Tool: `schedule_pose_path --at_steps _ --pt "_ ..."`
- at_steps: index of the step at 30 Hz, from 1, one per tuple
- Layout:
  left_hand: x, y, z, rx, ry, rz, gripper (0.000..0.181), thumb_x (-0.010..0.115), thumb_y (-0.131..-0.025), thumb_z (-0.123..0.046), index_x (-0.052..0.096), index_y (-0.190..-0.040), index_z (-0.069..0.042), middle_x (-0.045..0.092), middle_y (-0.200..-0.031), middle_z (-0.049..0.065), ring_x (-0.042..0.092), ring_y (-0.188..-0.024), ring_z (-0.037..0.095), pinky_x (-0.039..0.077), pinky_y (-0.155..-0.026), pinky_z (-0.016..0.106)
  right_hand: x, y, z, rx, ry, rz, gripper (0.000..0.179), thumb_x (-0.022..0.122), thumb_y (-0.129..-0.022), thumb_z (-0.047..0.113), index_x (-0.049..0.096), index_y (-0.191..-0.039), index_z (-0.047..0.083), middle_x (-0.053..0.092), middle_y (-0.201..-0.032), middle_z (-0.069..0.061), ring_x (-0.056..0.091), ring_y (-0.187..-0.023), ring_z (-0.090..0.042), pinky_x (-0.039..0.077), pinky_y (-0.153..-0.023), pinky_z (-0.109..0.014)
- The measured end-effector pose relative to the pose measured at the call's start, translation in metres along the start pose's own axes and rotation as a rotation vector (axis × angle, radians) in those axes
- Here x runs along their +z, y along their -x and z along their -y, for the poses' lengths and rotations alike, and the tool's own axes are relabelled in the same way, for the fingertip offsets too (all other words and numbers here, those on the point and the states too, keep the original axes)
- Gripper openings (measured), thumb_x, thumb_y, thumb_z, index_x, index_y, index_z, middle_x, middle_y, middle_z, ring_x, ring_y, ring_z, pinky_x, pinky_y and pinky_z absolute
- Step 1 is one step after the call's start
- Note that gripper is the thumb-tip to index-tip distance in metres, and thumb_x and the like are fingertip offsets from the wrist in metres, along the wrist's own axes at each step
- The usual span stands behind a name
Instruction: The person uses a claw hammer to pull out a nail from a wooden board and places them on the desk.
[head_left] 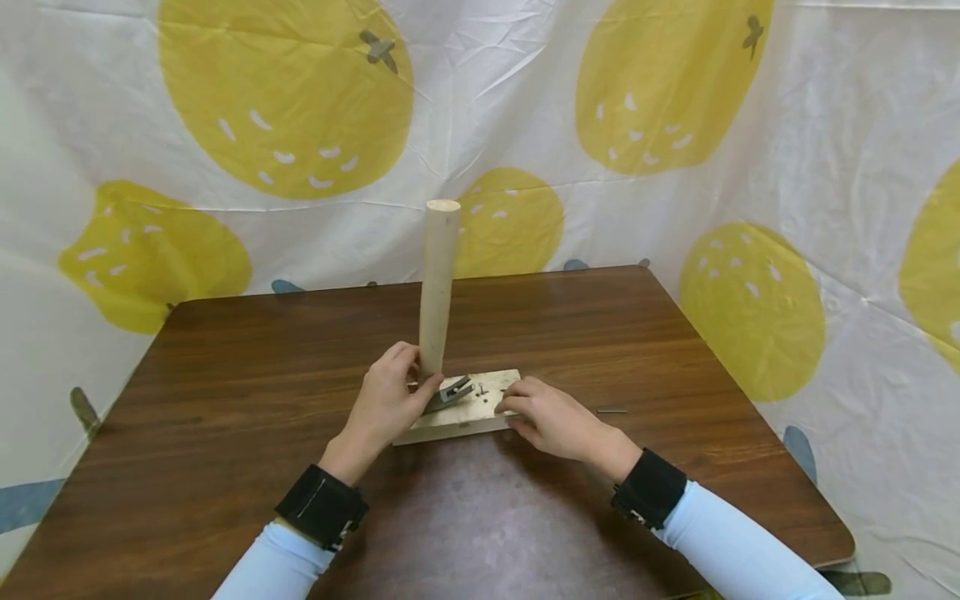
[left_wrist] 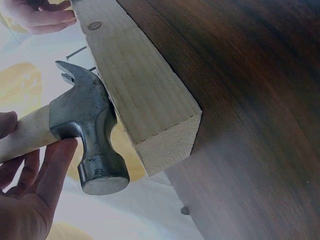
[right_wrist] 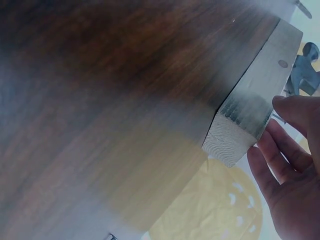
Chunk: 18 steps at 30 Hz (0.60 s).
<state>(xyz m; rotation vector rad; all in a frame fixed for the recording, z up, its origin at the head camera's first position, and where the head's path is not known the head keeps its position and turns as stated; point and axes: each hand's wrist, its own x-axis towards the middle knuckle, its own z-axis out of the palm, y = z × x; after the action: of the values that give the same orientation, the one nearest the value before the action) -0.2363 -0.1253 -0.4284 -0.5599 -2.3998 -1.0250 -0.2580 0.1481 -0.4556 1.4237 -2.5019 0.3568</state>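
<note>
A claw hammer (head_left: 438, 283) stands nearly upright, handle up, its metal head (left_wrist: 90, 107) down at the top of a wooden block (head_left: 459, 427). My left hand (head_left: 382, 400) grips the handle just above the head, thumb and fingers around the wood. The claw points right, toward a small nail (head_left: 482, 388) sticking out of the block. At the block's right end, my right hand (head_left: 551, 417) holds the edge, with the thumb along the side and the fingers over the top. A round knot (left_wrist: 94, 25) marks the block's side face.
Right of the block, a loose nail (head_left: 612, 410) lies on the brown wood-grain table (head_left: 225, 450). Behind the table hangs a white cloth (head_left: 495, 100) printed with yellow fruit. The table's rounded front right corner shows near my right sleeve.
</note>
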Motion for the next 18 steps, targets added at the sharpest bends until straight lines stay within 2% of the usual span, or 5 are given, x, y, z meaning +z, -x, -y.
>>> schedule_pose_path --at_steps 7,18 --pt "-0.0006 0.0020 0.0014 -0.008 -0.007 -0.016 0.028 0.082 -0.082 -0.013 0.063 -0.098 -0.002 0.056 -0.090 0.004 0.064 -0.077 0.019 0.052 -0.065 0.026 -0.0007 0.0002 0.0011 0.026 -0.008 0.030 0.025 0.072 -0.088 0.006 0.070 -0.112 0.012 0.058 -0.109 0.002 0.056 -0.101 -0.014 0.043 -0.086 -0.023" --pt "-0.0024 0.0064 0.0038 -0.044 0.012 -0.017 0.024 0.077 -0.087 -0.012 0.062 -0.103 -0.003 0.060 -0.091 0.004 0.064 -0.080 0.019 0.053 -0.065 0.026 -0.0007 0.0006 0.0013 0.029 -0.009 0.023 0.025 0.073 -0.088 0.007 0.070 -0.112 0.013 0.058 -0.109 0.002 0.056 -0.101 -0.014 0.044 -0.085 -0.023"
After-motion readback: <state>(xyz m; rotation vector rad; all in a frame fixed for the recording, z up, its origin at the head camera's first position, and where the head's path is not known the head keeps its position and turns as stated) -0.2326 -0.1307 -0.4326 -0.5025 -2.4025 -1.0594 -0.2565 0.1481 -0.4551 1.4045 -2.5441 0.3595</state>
